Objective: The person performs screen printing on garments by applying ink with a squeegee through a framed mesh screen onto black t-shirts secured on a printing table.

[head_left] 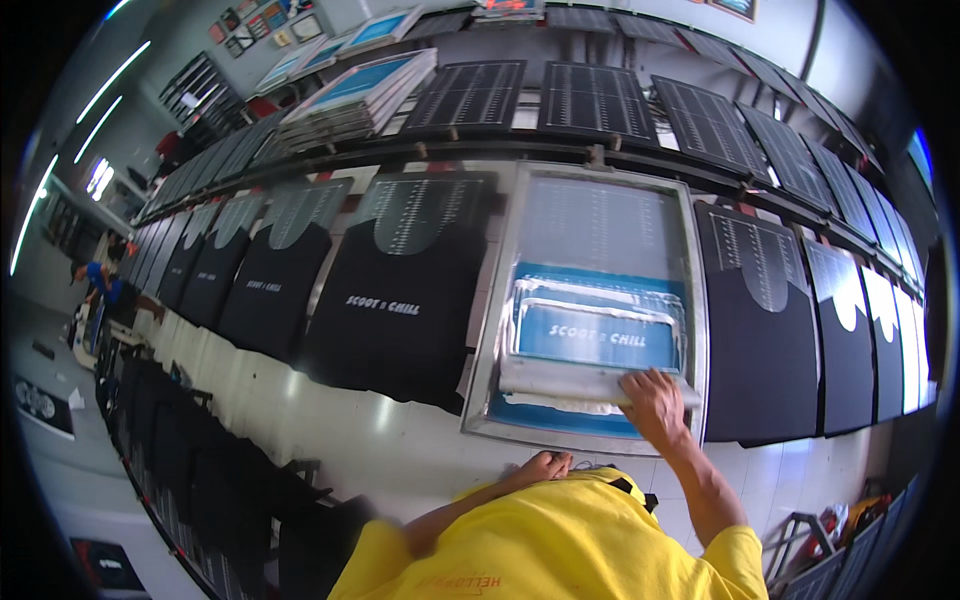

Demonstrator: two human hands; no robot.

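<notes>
A silk-screen frame (pixel 697 300) with a pale metal rim lies flat in front of me, over one of the printing boards. Its mesh is blue around a lettered stencil area (pixel 597 335), with white ink smeared along the edges. My right hand (pixel 652 405) grips a long pale squeegee (pixel 560 382) near its right end, and the squeegee lies across the screen below the lettering. Close to my waist, my left hand (pixel 545 466) has its fingers curled in; whether anything is inside them is hidden.
Black shirts with white lettering (pixel 395 290) lie on boards to the left. To the right, another black shirt (pixel 755 350) has no visible print. Beyond a dark rail stand more boards (pixel 598 100) and stacked screens (pixel 360 85). A person in blue (pixel 105 283) is far left.
</notes>
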